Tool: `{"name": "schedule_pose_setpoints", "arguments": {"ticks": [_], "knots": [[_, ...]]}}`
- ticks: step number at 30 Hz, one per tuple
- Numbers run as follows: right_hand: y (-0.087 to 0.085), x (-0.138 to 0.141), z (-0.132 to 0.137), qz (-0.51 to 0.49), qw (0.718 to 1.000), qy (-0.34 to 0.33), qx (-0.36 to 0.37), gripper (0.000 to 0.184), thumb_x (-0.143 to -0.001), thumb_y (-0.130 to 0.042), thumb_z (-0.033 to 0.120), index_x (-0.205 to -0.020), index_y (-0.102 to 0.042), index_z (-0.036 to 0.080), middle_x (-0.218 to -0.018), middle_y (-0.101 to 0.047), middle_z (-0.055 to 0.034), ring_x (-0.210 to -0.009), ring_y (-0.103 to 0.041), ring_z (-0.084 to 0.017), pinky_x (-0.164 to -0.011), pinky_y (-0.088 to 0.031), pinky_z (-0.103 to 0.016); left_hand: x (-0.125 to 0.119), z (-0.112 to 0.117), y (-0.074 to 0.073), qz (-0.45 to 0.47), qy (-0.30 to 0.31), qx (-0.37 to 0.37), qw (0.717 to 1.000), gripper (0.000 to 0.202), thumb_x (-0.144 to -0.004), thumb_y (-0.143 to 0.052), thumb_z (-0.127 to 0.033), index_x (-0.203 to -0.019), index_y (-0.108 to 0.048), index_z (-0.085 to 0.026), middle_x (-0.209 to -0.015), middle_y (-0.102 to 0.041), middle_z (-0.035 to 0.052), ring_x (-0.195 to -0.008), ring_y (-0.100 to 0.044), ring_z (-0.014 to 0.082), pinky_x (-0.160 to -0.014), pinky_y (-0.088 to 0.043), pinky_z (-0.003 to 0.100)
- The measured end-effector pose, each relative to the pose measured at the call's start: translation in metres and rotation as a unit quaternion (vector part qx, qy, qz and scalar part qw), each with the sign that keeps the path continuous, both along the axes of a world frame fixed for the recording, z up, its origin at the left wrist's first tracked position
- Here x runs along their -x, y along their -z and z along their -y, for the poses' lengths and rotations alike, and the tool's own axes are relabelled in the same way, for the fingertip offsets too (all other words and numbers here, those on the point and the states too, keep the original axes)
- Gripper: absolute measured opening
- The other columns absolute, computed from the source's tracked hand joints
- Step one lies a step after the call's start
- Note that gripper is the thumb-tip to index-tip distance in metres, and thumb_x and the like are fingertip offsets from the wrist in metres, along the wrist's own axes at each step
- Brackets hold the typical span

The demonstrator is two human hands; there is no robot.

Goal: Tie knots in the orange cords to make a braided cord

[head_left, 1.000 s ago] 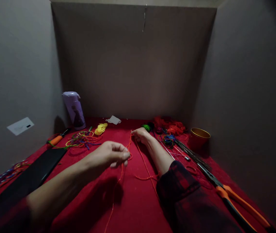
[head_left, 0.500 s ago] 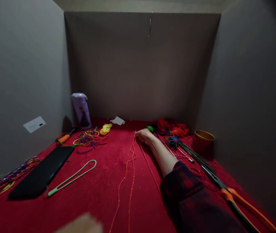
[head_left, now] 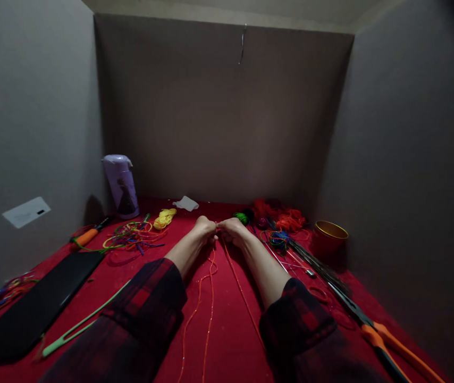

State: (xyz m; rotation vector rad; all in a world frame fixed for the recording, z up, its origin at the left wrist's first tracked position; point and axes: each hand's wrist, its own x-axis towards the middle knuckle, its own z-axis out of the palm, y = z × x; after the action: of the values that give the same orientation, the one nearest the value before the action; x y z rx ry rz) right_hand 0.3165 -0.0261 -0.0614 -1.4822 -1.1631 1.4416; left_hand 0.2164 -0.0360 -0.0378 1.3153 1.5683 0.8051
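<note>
Both my hands meet at the far middle of the red table (head_left: 227, 340). My left hand (head_left: 204, 230) and my right hand (head_left: 233, 230) are closed, fingertips touching, pinching the far ends of thin orange cords (head_left: 210, 290). The cords run from the hands back toward me across the cloth in long wavy lines. Dark red plaid sleeves cover both forearms.
A purple jug (head_left: 120, 185), yellow cord bundle (head_left: 165, 217) and mixed cord tangle (head_left: 131, 234) lie left. A black flat case (head_left: 35, 306) and green loop (head_left: 83, 324) sit near left. Red and green yarn (head_left: 278, 217), a gold-rimmed cup (head_left: 329, 234), metal rods (head_left: 314, 260) and orange-handled pliers (head_left: 390, 346) lie right.
My left hand went out of view, then came forward to join the right hand at the cords' far ends. The cords now lie straighter on the cloth.
</note>
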Motion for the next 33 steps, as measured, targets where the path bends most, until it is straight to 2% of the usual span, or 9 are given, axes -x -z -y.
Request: {"name": "schedule_pose_setpoints", "arguments": {"ticks": [1, 3, 5, 7, 11, 15, 18, 24, 33], "knots": [[0.0, -0.001, 0.0, -0.003, 1.0, -0.003, -0.001, 0.02, -0.088, -0.052, 0.028, -0.096, -0.057, 0.011, -0.084, -0.059, -0.0028, -0.064, -0.057, -0.01, -0.056, -0.049, -0.024, 0.001, -0.003, 0.003, 0.004, 0.003, 0.006, 1.0, 0.007, -0.069, -0.058, -0.004, -0.063, -0.058, -0.007, -0.037, -0.046, -0.0004, -0.03, -0.04, 0.0084, -0.036, -0.03, 0.021], [-0.001, -0.002, -0.001, -0.01, 1.0, -0.01, -0.002, 0.017, -0.087, -0.052, 0.021, -0.073, -0.054, 0.01, -0.057, -0.048, 0.0042, -0.041, -0.04, -0.004, -0.038, -0.034, -0.015, 0.007, -0.009, 0.005, 0.011, 0.012, 0.01, 1.0, 0.009, -0.067, -0.056, 0.001, -0.063, -0.058, -0.007, -0.038, -0.049, -0.0001, -0.031, -0.042, 0.0079, -0.036, -0.03, 0.02], [-0.002, -0.004, 0.0, -0.018, 1.0, -0.02, -0.006, 0.026, -0.083, -0.052, 0.013, -0.058, -0.044, 0.013, -0.043, -0.032, 0.0089, -0.032, -0.023, -0.001, -0.031, -0.019, -0.015, 0.014, -0.013, 0.006, 0.021, 0.023, 0.005, 1.0, 0.013, -0.064, -0.054, 0.005, -0.065, -0.06, -0.007, -0.042, -0.053, 0.0006, -0.034, -0.047, 0.0083, -0.036, -0.03, 0.019], [-0.003, -0.005, 0.001, -0.022, 0.999, -0.03, -0.009, 0.029, -0.079, -0.052, 0.009, -0.053, -0.04, 0.015, -0.039, -0.025, 0.0103, -0.031, -0.017, -0.001, -0.031, -0.013, -0.015, 0.02, -0.016, 0.005, 0.028, 0.027, -0.002, 0.999, 0.015, -0.063, -0.054, 0.006, -0.067, -0.061, -0.007, -0.044, -0.055, 0.0012, -0.035, -0.049, 0.009, -0.035, -0.028, 0.019], [-0.003, -0.009, 0.001, -0.013, 0.999, -0.034, -0.014, 0.03, -0.074, -0.052, 0.007, -0.051, -0.035, 0.017, -0.038, -0.025, 0.0102, -0.031, -0.017, -0.001, -0.031, -0.011, -0.016, 0.025, -0.017, 0.004, 0.047, 0.018, -0.013, 0.999, 0.018, -0.063, -0.055, 0.006, -0.075, -0.061, -0.006, -0.048, -0.058, 0.0016, -0.039, -0.053, 0.0092, -0.033, -0.026, 0.018], [-0.001, -0.011, 0.0, 0.011, 0.999, -0.024, -0.02, 0.034, -0.072, -0.055, 0.01, -0.05, -0.031, 0.018, -0.037, -0.026, 0.0097, -0.031, -0.018, -0.001, -0.031, -0.011, -0.016, 0.019, -0.016, 0.006, 0.068, 0.006, -0.004, 0.998, 0.012, -0.069, -0.055, 0.001, -0.078, -0.06, -0.005, -0.049, -0.057, 0.0022, -0.046, -0.059, 0.011, -0.039, -0.037, 0.017], [0.0, -0.011, 0.0, 0.026, 0.999, -0.022, -0.025, 0.033, -0.071, -0.057, 0.011, -0.05, -0.033, 0.018, -0.036, -0.028, 0.0094, -0.03, -0.019, -0.001, -0.031, -0.011, -0.016, 0.014, -0.017, 0.009, 0.065, 0.011, 0.001, 0.998, 0.007, -0.073, -0.053, -0.003, -0.072, -0.06, -0.005, -0.043, -0.052, 0.0006, -0.041, -0.054, 0.0102, -0.042, -0.041, 0.019], [-0.001, -0.009, 0.0, 0.052, 0.998, -0.023, -0.033, 0.032, -0.07, -0.057, 0.01, -0.048, -0.034, 0.018, -0.035, -0.029, 0.0086, -0.029, -0.021, -0.002, -0.03, -0.013, -0.017, 0.015, -0.023, 0.017, 0.025, 0.046, -0.028, 0.998, 0.012, -0.07, -0.057, -0.007, -0.058, -0.058, -0.008, -0.032, -0.042, -0.0027, -0.027, -0.034, 0.0059, -0.033, -0.025, 0.019], [0.003, -0.011, -0.002, 0.076, 0.995, -0.039, -0.049, 0.03, -0.068, -0.058, 0.01, -0.047, -0.038, 0.017, -0.034, -0.031, 0.0081, -0.027, -0.021, -0.002, -0.029, -0.012, -0.018, 0.011, -0.03, 0.021, -0.036, 0.051, -0.041, 0.997, 0.016, -0.071, -0.059, -0.012, -0.056, -0.057, -0.008, -0.03, -0.038, -0.0039, -0.027, -0.032, 0.0054, -0.034, -0.021, 0.019]]}}
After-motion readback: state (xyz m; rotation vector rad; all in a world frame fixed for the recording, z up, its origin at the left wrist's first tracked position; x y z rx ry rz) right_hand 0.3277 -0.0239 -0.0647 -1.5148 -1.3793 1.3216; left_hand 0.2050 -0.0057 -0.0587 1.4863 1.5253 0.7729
